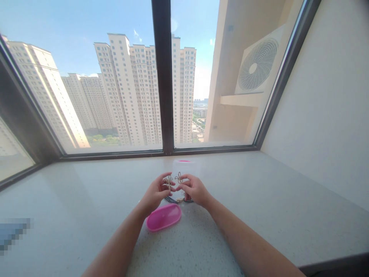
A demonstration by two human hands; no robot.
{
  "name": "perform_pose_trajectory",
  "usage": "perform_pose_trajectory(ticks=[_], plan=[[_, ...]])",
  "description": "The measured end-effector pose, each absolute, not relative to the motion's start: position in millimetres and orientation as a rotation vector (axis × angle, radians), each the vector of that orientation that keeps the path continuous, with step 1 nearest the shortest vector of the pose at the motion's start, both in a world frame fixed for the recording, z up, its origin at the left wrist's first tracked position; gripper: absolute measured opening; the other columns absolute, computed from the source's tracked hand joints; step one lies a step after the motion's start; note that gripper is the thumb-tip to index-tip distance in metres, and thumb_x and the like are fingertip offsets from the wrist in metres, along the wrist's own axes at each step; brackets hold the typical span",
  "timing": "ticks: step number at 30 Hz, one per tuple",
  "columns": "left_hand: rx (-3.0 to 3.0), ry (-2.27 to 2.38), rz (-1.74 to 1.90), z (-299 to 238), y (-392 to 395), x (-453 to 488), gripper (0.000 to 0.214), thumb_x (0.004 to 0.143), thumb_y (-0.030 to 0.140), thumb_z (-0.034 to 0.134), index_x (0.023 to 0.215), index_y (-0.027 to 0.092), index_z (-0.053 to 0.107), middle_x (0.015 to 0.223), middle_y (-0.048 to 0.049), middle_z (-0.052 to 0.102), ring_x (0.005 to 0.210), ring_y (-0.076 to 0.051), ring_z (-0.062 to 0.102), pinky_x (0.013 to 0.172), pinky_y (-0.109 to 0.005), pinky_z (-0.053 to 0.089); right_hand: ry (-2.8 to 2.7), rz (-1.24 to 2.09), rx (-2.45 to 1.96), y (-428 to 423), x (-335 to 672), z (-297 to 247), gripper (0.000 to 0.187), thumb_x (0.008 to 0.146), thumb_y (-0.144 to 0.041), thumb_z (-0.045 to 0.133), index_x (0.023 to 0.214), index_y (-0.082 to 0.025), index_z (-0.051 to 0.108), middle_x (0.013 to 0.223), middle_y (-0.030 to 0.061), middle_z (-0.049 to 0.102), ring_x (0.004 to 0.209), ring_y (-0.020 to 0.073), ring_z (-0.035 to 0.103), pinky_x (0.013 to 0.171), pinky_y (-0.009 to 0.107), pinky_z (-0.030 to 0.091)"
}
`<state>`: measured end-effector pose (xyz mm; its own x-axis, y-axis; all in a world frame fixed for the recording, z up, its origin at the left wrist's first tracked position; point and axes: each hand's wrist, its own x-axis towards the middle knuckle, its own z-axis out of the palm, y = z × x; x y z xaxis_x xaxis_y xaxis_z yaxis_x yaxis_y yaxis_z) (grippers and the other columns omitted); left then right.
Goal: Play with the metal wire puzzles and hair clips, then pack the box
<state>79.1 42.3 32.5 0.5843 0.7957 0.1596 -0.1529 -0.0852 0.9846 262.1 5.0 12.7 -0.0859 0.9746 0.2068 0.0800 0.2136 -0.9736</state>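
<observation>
My left hand [155, 193] and my right hand [194, 188] meet above a pale stone sill [259, 200]. Each pinches a small bent-wire piece: the left one [168, 181] and the right one [179, 178] sit side by side between my fingertips. A clear plastic container [184, 167] stands just behind my hands. A pink oval lid [163, 217] lies flat on the sill below my left wrist. A few small dark and metal pieces [177, 199] lie on the sill under my hands; what they are I cannot make out.
A large window with a dark centre post [162, 77] runs along the back of the sill, with tower blocks outside. A white wall [325, 115] closes the right side. An air-conditioner unit [258, 63] hangs outside at upper right.
</observation>
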Motion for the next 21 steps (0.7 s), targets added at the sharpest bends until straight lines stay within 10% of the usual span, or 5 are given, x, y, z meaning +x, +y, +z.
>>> perform_pose_trajectory(ticks=[21], plan=[[1.490,0.639,0.882,30.9,45.5,77.1,0.054,0.068,0.016,0.062,0.120,0.019,0.049,0.087,-0.0047,0.061,0.068,-0.014,0.060,0.057,-0.026,0.044,-1.429,1.050,-1.065,4.8,260.6,12.9,0.029,0.075,-0.034,0.058,0.096,-0.018,0.046,0.077,0.0042,0.070,0.035,0.0064,0.047,0.035,0.018,0.038]])
